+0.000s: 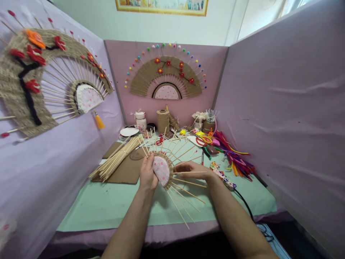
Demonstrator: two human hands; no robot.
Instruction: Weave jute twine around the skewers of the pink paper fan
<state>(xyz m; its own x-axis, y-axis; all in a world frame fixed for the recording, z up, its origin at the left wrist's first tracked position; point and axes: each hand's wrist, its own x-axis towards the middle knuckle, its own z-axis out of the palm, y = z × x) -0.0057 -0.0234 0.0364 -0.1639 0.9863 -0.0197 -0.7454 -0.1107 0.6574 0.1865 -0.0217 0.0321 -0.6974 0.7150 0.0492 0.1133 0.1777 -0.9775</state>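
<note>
My left hand (148, 174) grips the flat edge of a half-made fan (162, 170), thumb on the front, tilted above the table. The fan has a half-round centre of white cloth with pink flowers and a rim of twine. Thin wooden sticks (189, 182) spread out from this rim like rays. My right hand (191, 169) is on the fan's right side among the sticks, its fingers bent together against the twine rim. Its fingertips are partly hidden by the rim and sticks.
On the left, a bundle of sticks (120, 158) lies on brown cardboard (129, 174). A glue gun (223, 177) with a black cord lies right. Behind are a twine spool (163, 121), red scissors (160, 140) and coloured pipe cleaners (237, 158). Finished fans (168, 77) hang on the partitions.
</note>
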